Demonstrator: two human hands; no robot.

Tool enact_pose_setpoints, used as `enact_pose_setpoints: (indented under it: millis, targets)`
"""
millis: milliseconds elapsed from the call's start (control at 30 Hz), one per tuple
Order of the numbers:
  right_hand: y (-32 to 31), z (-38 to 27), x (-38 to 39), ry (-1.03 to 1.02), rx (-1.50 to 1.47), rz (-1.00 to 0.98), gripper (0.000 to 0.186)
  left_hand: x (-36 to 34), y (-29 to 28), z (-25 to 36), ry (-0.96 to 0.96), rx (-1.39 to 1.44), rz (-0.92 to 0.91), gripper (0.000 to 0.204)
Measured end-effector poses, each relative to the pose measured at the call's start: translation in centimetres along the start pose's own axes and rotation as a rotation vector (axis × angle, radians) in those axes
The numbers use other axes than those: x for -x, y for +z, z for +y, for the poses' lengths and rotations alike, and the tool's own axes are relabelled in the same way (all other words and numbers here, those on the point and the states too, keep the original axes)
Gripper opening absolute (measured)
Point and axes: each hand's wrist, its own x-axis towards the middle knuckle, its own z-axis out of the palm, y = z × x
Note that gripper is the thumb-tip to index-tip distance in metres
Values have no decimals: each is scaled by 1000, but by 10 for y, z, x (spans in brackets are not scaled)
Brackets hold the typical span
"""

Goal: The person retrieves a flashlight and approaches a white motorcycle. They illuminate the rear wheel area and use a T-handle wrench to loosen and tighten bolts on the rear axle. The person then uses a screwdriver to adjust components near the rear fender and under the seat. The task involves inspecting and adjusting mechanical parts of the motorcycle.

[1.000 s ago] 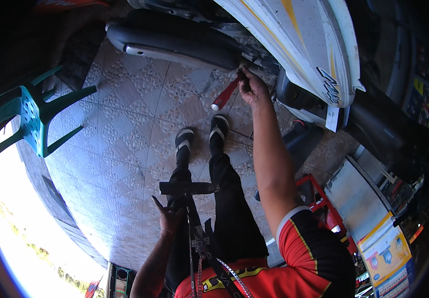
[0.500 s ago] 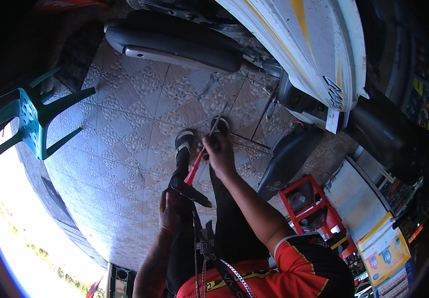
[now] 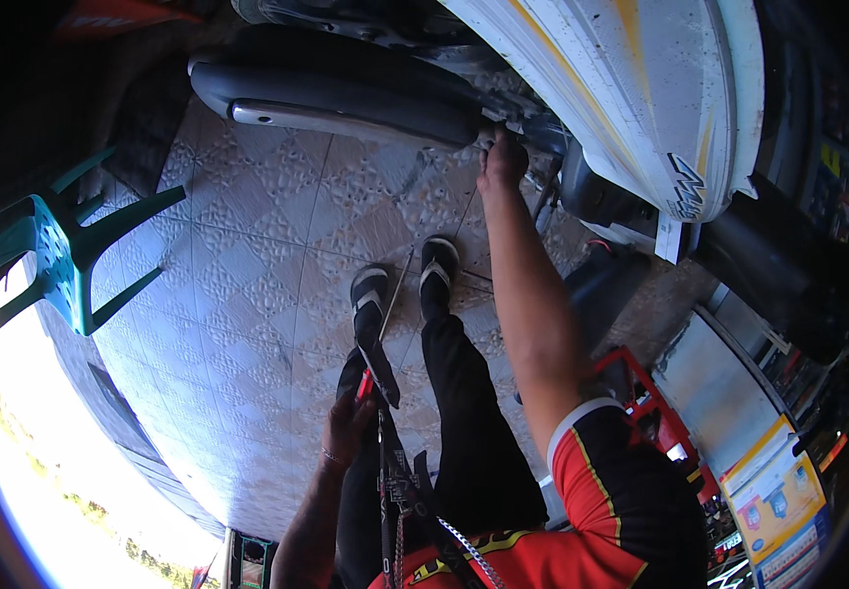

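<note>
My left hand (image 3: 349,422) grips a screwdriver (image 3: 363,386) by its red handle in front of my legs; its long shaft points up past my feet. A dark piece on hanging straps partly overlaps it. My right hand (image 3: 500,162) reaches to the pipe at the right end of a dark exhaust muffler (image 3: 331,93), fingers curled; what they hold is hidden. Above it is the white, yellow-striped body panel (image 3: 630,88) of a scooter.
A teal plastic chair (image 3: 61,260) lies on its side at the left on the tiled floor (image 3: 247,255), by a bright opening. A black part (image 3: 601,294), a red frame (image 3: 650,422) and a metal cabinet (image 3: 714,363) with an orange-edged poster (image 3: 768,491) are at the right.
The red screwdriver went from my right hand, first at the muffler, down to my left hand. My right hand came down, then moved back up to the exhaust pipe.
</note>
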Motion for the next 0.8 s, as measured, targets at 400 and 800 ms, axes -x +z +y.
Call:
enact_pose_setpoints:
  millis: [400,800]
  targets:
    - [37,-31,3,140,-88,334,46,9,9,18,-57,22,20,32]
    - [-57,-20,160,-385,-85,-240,27,15,-2,19,36,1,-30,31]
